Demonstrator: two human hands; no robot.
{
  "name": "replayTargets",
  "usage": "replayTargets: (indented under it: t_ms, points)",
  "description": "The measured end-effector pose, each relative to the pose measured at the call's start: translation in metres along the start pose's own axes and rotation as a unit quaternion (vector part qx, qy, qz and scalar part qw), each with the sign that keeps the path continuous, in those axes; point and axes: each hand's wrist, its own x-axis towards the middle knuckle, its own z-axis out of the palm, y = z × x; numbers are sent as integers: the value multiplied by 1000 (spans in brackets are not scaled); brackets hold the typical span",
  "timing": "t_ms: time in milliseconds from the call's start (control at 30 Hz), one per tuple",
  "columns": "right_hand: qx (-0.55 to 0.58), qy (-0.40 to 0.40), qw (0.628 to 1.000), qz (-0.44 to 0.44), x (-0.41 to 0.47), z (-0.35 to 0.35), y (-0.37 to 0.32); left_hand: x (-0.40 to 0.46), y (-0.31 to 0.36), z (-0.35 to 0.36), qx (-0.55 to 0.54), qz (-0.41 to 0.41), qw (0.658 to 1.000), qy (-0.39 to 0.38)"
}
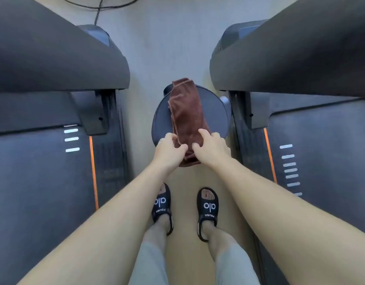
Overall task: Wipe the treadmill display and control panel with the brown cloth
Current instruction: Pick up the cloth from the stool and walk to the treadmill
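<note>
A brown cloth (186, 112) lies lengthwise across a round dark stool (214, 114) that stands on the floor between two treadmills. Its near end hangs over the stool's front edge. My left hand (170, 149) pinches that near end from the left, and my right hand (212, 146) grips it from the right. The left treadmill's console (54, 58) and the right treadmill's console (290, 56) show only their dark undersides; their displays and control panels are hidden from this angle.
The left treadmill's belt (33, 182) and the right treadmill's belt (321, 161) flank a narrow strip of light floor (187, 175). My feet in black slippers (162, 206) stand there. A black cable (99, 9) runs along the floor at the far end.
</note>
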Motion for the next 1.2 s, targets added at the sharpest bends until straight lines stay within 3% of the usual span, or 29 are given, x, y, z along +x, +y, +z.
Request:
replayTargets:
  t_ms: [233,433,733,800,900,967,1033,1133,1200]
  points:
    - [54,24,997,47,9,31,7,21,-16,17,-151,-104,983,-20]
    - [78,48,993,68,14,38,18,26,-18,31,-120,-125,985,9]
    - [372,51,924,72,-6,11,12,3,-19,29,-196,-109,974,-31]
    - [422,48,904,59,-19,-7,6,-9,-12,20,-199,-93,975,-39]
    - [558,13,828,50,-43,-36,-5,-37,-1,4,-208,-12,975,-77]
    - [636,-18,770,44,-66,-57,-15,-60,6,-4,-163,72,979,-99]
    - [680,-38,731,39,-91,-77,-24,-86,19,-11,-80,123,987,-66]
    - [684,-42,728,23,-132,-103,-34,-124,47,-27,-38,178,981,61]
    - [671,-28,741,10,-161,-116,-36,-151,64,-42,-22,203,974,95]
